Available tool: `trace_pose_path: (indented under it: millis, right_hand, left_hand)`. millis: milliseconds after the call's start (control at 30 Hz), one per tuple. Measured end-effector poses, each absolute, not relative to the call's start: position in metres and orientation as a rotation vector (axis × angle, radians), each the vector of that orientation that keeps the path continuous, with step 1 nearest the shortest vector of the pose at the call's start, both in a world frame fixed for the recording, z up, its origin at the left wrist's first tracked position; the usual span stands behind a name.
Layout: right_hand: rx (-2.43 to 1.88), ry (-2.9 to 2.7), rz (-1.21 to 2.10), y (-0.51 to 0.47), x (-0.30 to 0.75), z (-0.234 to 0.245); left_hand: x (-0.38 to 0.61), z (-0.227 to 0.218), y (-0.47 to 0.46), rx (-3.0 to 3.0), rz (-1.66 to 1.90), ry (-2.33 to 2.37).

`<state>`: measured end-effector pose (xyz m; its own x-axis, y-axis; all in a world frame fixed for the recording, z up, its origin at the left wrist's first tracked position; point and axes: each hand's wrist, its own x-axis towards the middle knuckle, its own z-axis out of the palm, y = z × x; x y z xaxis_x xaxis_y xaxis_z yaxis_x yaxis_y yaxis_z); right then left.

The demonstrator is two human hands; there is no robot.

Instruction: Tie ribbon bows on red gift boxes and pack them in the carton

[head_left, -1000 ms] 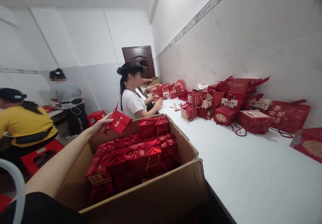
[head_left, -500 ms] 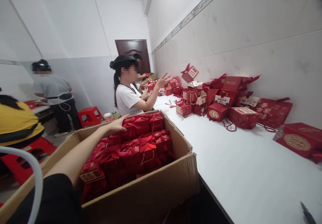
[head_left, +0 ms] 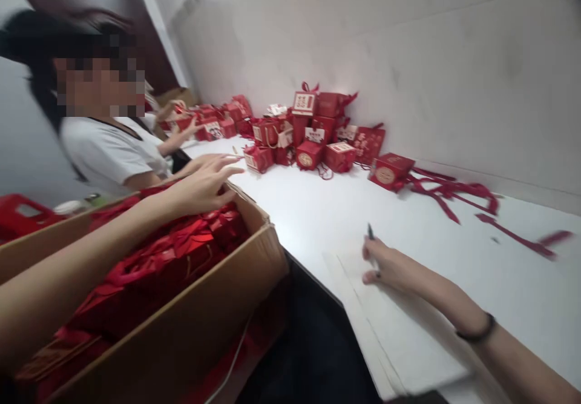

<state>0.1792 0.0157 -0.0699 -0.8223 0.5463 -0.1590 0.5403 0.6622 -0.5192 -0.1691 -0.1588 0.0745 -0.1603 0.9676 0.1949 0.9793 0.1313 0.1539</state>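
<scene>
My left hand [head_left: 202,187] is over the far right part of an open cardboard box [head_left: 218,289], fingers stretched out and apart, holding nothing. Beneath it the box is packed with red gift boxes [head_left: 195,246] that have ribbons and cord handles. On the white table my right hand [head_left: 385,264] grips a pen [head_left: 370,232], its dark end pointing up past the fingers. Below that hand lies white paper [head_left: 408,337], either a pad or stacked sheets. A dark band circles my right wrist.
Along the wall, several red gift boxes [head_left: 311,155] are piled on the white table [head_left: 290,204]. Loose dark red ribbons [head_left: 449,195] lie to their right. A co-worker in a white shirt [head_left: 100,149] is close beyond the cardboard box, hands over the table.
My view has swung right and down. My left hand has lifted off the gift boxes at the far side. My right hand has come into view with the pen.
</scene>
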Motion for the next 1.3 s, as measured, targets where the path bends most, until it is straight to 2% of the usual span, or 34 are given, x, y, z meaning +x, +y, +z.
trace_pose_path:
  millis: [67, 133, 233, 433, 500, 600, 767, 1000, 1133, 1300]
  right_hand:
    - [-0.904, -2.867, 0.916, 0.017, 0.173, -0.061]
    - [-0.854, -2.861, 0.903, 0.019, 0.173, -0.061]
    - [-0.736, -2.804, 0.897, 0.019, 0.179, -0.07]
    - [-0.653, -2.712, 0.847, 0.011, 0.18, -0.08]
    - [-0.611, -2.593, 0.877, 0.008, 0.176, -0.078]
    - [-0.625, -2.207, 1.14, 0.008, 0.168, -0.077]
    - [-0.738, -1.603, 1.572, 0.018, 0.155, -0.088]
    - [-1.023, -1.418, 1.577, 0.02, 0.147, -0.087]
    - [-1.001, -1.374, 1.637, 0.024, 0.145, -0.088]
    - [-0.904, -1.421, 1.645, 0.027, 0.146, -0.093]
  left_hand:
    - [-0.117, 0.065, -0.119, -2.401, -0.428, -2.223]
    - [-0.07, 0.045, -0.085, -2.653, -0.324, -2.219]
    - [-0.025, 0.006, -0.048, -2.727, -0.234, -2.341]
    - [-0.02, -0.048, -0.028, -2.737, -0.43, -2.588]
    - [-0.024, -0.052, -0.029, -2.726, -0.334, -2.666]
    - [-0.028, -0.053, -0.025, -2.764, -0.162, -2.682]
    - [-0.032, -0.058, -0.014, -3.076, -0.264, -2.638]
    - [-0.027, -0.055, -0.013, -2.844, -0.096, -2.876]
    - [-0.033, -0.068, -0.009, -3.023, -0.344, -2.754]
    - [-0.037, -0.074, -0.007, -3.074, -0.455, -2.705]
